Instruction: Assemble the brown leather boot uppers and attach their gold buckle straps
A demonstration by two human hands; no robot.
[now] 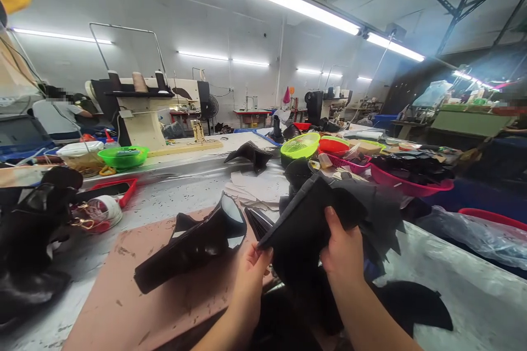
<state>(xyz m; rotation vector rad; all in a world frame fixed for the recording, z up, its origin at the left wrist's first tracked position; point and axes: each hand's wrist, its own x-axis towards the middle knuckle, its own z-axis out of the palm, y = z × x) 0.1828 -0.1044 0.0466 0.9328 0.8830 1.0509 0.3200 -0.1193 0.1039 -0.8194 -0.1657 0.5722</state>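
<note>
Between my hands is a black boot upper piece (302, 219), its folded edge running up to the right. My left hand (253, 266) pinches the lower left corner of that edge. On its right side, my right hand (341, 244) grips the same piece with the thumb on top. A glossy black boot upper (193, 252) lies to the left on a pinkish board (111, 296). Dark cut pieces (381, 214) are fanned out behind my right hand, and a rounded black piece (415, 304) lies right of my forearm.
More black uppers (37, 241) are heaped at the far left, near a red tray (130, 189). Pale sheets (251, 189) lie behind the board. Colored baskets (300, 145) and a pink basket (411, 186) stand at the back right. A sewing machine (140, 120) stands back left.
</note>
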